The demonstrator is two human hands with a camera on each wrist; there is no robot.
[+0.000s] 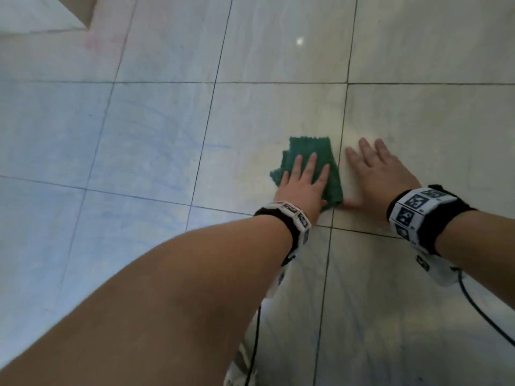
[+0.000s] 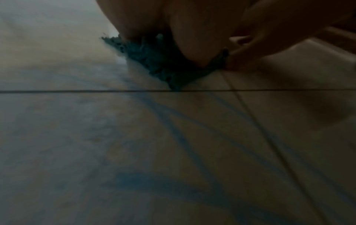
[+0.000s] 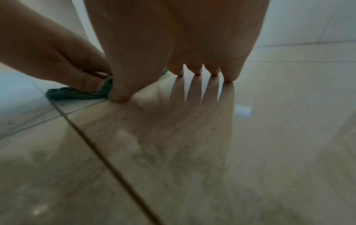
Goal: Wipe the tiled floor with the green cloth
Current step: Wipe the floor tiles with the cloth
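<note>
The green cloth (image 1: 306, 168) lies on the tiled floor (image 1: 156, 129), pinned flat under the left hand (image 1: 302, 182), fingers straight. The right hand (image 1: 381, 174), at 3 o'clock, rests splayed, holding nothing. Keep palm pressure even; overlap strokes across grout lines.

You have one green cloth (image 1: 306, 160) on the tiled floor (image 1: 156, 129), and two hands in view: your left hand (image 1: 302, 185) and your right hand (image 1: 381, 168). Each wrist carries one marker band, so two bands (image 1: 418, 210) in all. Two black cables (image 1: 485, 316) trail down from them, one from each wrist.
</note>
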